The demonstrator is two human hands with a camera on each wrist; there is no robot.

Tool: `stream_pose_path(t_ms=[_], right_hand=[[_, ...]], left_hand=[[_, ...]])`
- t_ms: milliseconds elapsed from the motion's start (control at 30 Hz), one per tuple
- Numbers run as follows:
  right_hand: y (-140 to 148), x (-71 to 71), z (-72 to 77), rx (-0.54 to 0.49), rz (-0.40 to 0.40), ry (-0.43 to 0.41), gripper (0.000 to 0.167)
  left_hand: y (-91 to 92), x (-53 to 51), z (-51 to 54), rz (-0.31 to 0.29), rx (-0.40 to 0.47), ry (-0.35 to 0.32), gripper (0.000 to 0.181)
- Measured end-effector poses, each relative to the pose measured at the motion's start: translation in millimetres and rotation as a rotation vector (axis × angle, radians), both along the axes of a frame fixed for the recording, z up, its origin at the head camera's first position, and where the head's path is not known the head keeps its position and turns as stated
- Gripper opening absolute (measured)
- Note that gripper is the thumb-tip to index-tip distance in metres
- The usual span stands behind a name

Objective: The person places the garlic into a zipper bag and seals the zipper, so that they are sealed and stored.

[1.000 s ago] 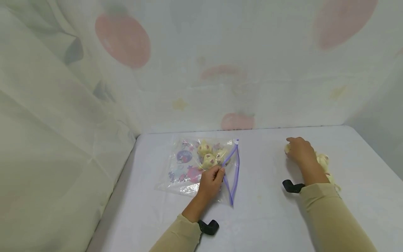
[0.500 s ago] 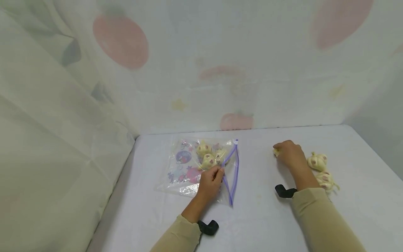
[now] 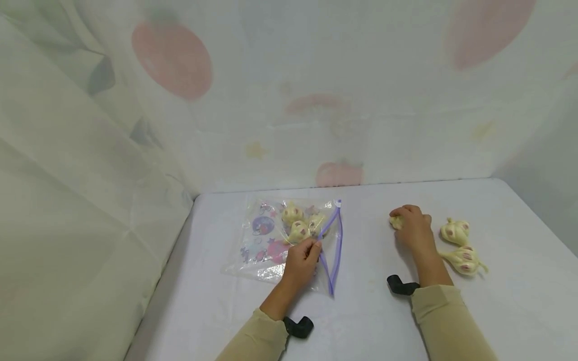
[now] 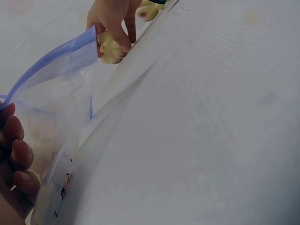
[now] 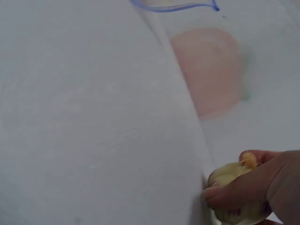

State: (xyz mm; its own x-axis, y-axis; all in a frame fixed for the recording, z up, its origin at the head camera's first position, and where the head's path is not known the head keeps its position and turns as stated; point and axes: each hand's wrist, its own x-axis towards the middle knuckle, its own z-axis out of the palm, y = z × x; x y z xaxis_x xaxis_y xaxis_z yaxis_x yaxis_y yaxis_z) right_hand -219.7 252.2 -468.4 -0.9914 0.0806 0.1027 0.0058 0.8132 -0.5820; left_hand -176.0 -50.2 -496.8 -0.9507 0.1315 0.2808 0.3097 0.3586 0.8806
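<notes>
My left hand pinches the open-side edge of a clear zip bag with a purple zip strip. Inside the bag lie several pale garlic bulbs, seen through the printed plastic. To the right, my right hand grips another garlic bulb with thumb and fingers. The right wrist view shows this garlic bulb with its root tuft beside the fingers. In the left wrist view the bag's mouth gapes, with the right hand beyond it.
Two more garlic bulbs lie right of my right forearm: one upper bulb and one lower bulb with a long stem. A white cloth covers the table. A printed curtain stands behind, and another hangs at the left.
My right hand has moved left with the garlic bulb, away from the two other bulbs, which now show fully. My left hand and the bag have stayed in place.
</notes>
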Motion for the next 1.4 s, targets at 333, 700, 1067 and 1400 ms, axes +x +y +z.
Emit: stream_pose_path(t_ms=[333, 700, 1067, 1400], right_hand=[[10.9, -3.2, -4.7, -0.002, 0.008, -0.024, 0.081], [23.0, -0.9, 7.2, -0.190, 0.014, 0.014, 0.079], [22.1, 8.6, 12.3, -0.298, -0.015, -0.028, 0.070], [12.3, 7.4, 15.8, -0.336, 0.060, 0.013, 0.064]], left_hand=[[0.0, 0.4, -1.3, -0.014, 0.027, 0.008, 0.029], [-0.5, 3.4, 6.3, -0.002, 0.031, 0.029, 0.028], [0.7, 0.1, -2.2, -0.015, 0.031, 0.039, 0.028], [-0.6, -0.6, -2.8, -0.015, 0.020, 0.038, 0.026]])
